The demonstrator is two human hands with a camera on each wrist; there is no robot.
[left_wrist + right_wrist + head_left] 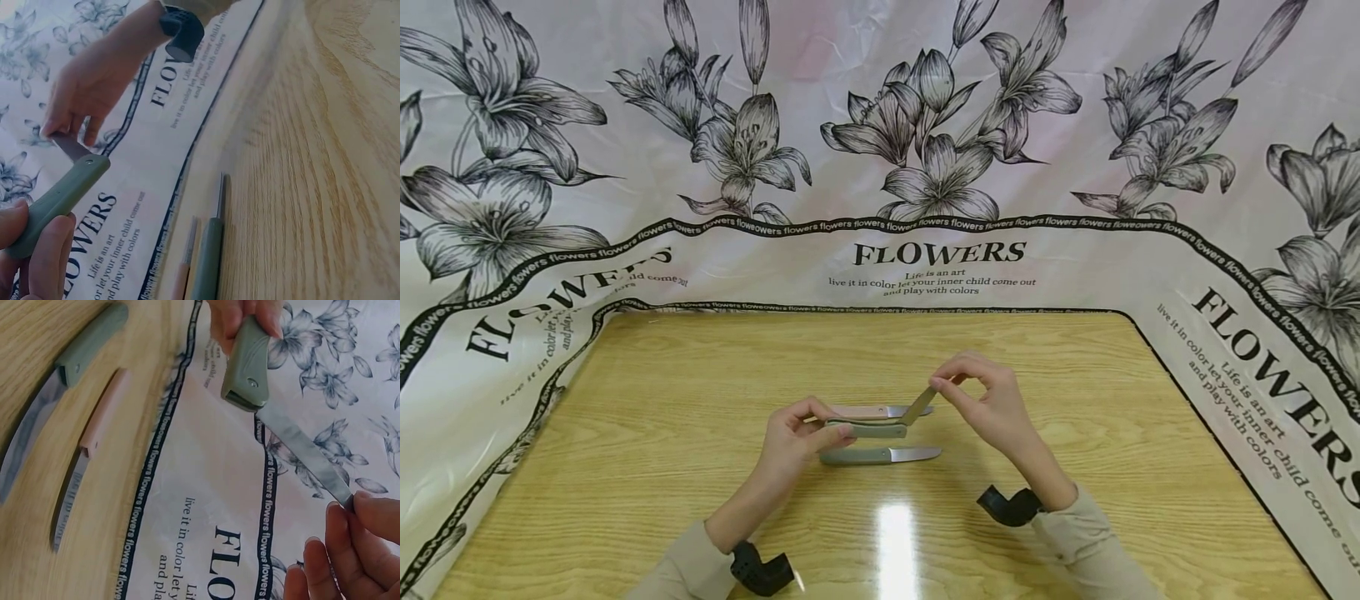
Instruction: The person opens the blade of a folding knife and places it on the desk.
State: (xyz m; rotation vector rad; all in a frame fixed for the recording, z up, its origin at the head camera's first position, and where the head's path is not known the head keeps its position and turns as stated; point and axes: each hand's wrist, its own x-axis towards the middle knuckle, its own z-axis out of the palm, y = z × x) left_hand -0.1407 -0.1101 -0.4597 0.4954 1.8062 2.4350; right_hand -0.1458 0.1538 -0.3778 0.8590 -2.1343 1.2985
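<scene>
Above the table, my left hand [793,437] grips the green handle of a folding knife [880,430]. Its blade [306,456] stands partly swung out, at an angle to the handle. The blade's tip is pinched between thumb and forefinger of my right hand [988,400]. Below the held knife lies a second green folding knife [857,457], its blade out and pointing right. A pink folding knife [105,412], also unfolded, lies beyond it; in the head view the held knife partly covers it.
Both lying knives rest on a wood-grain table [700,367]. A white floral sheet [940,283] with printed lettering rises around the table's back and sides. Black wrist mounts [762,569] sit on both wrists, and light glares off the near tabletop.
</scene>
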